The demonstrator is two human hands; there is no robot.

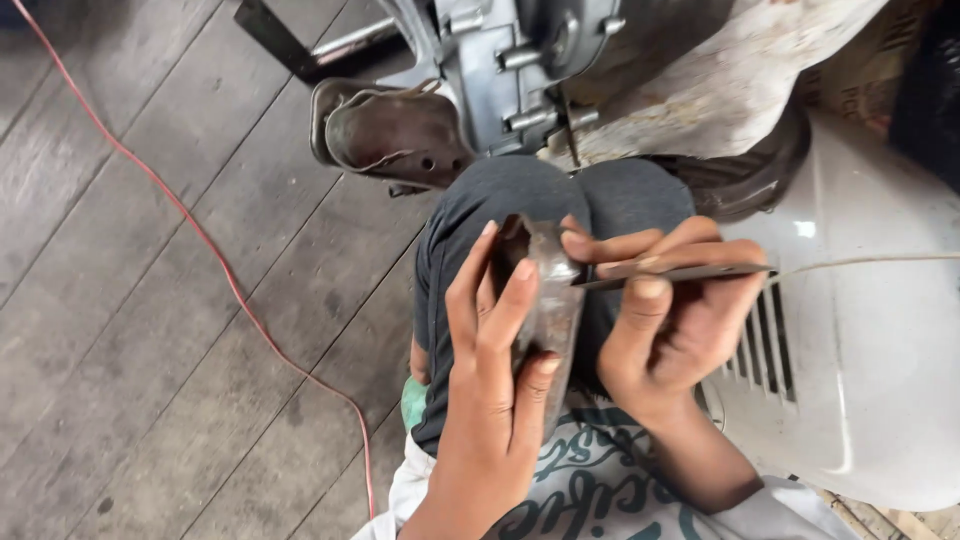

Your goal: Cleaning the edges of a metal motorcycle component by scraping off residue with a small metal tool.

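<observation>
Two hands of mine work over my bent knee [560, 200], and I place everything else from that knee.

Largest is the grey plank floor [130, 330], spreading to the left of the knee. A thin red cable [215, 260] runs across it, slanting from the far upper corner down toward me. To the right of the knee sits a white moulded cover [880, 350] with a row of slanted vent slots on the side facing me. Beyond the knee, at the top, is a grey metal engine casing [500, 70] with bolts, and just left of it a worn brown rubber part [385, 130] with small holes. Far right of the knee, at the top corner, a brownish cardboard box [850, 80] shows dark print too blurred to make out.

My left hand [490, 400] is closed around a curved, rusty metal piece [548, 300] resting just on my side of the knee. Its long axis runs away from me, from my palm up toward the knee. My fingers wrap its left edge and my thumb presses its near end.

My right hand [680, 320] pinches a thin flat blade [680, 272], held crosswise. Its tip meets the right edge of the metal piece, so blade and piece stand nearly at right angles. Both hands lie equally close to the piece.

On my shirt [590, 490], below the knee, are teal script letters on white.
</observation>
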